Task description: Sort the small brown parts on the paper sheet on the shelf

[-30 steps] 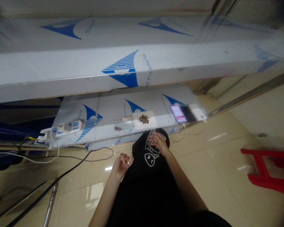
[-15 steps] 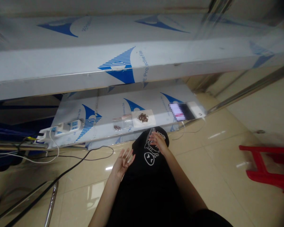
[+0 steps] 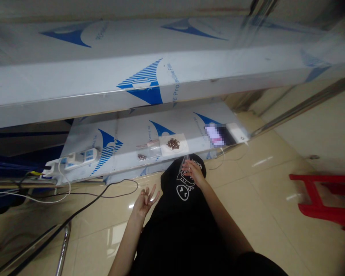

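Observation:
My left hand point(image 3: 145, 200) is raised beside my lap, palm up, with two fingers stretched out and the others curled. Nothing shows in it. My right hand point(image 3: 194, 173) is closed on a small clear plastic bag point(image 3: 185, 159) above the black clothing on my lap. Just beyond it, on the low shelf point(image 3: 126, 153), a heap of small bronze-coloured screws point(image 3: 173, 143) lies on a white sheet point(image 3: 184, 142). Left of the sheet are clear plastic bags point(image 3: 152, 149), with a few screws point(image 3: 142, 156) at their left end.
A phone point(image 3: 215, 135) lies at the shelf's right, beside a white device point(image 3: 237, 132). A white power strip point(image 3: 80, 158) sits at the left, with cables point(image 3: 112, 184) hanging down. The upper shelf point(image 3: 89, 76) overhangs. A red stool point(image 3: 319, 199) stands at the right.
My left hand has shifted slightly left, and some of its fingers have curled in. The right hand stays almost in place with the bag. The view has tilted a little.

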`<state>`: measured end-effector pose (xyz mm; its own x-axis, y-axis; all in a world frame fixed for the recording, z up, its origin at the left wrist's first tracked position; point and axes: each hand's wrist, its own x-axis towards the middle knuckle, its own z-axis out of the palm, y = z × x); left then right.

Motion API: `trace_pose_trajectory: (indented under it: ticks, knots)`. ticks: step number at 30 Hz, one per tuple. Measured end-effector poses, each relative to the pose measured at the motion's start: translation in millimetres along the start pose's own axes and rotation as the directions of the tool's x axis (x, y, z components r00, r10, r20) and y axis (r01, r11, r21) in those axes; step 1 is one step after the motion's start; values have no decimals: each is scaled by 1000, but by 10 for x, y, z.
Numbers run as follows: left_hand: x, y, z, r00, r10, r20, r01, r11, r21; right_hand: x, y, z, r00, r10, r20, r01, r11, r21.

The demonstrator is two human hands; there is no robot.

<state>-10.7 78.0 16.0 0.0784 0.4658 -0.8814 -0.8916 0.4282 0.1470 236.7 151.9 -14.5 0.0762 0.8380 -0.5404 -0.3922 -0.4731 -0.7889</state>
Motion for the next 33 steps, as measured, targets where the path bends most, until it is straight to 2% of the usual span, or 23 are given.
trace_pose_trajectory:
  ticks: [14, 21, 33]
  knots:
    - [-55, 75, 6, 978, -90, 187, 115, 985, -126, 53, -21, 29, 1000, -21, 3, 21, 999, -37]
    - [-116, 39, 31, 980, -101, 170, 122, 985, -123, 3, -2, 66, 999, -32, 5, 32, 998, -62]
    - [-198, -79, -117, 977, -106, 184, 128, 985, -115, -95, 55, 9, 999, -45, 7, 46, 997, -55]
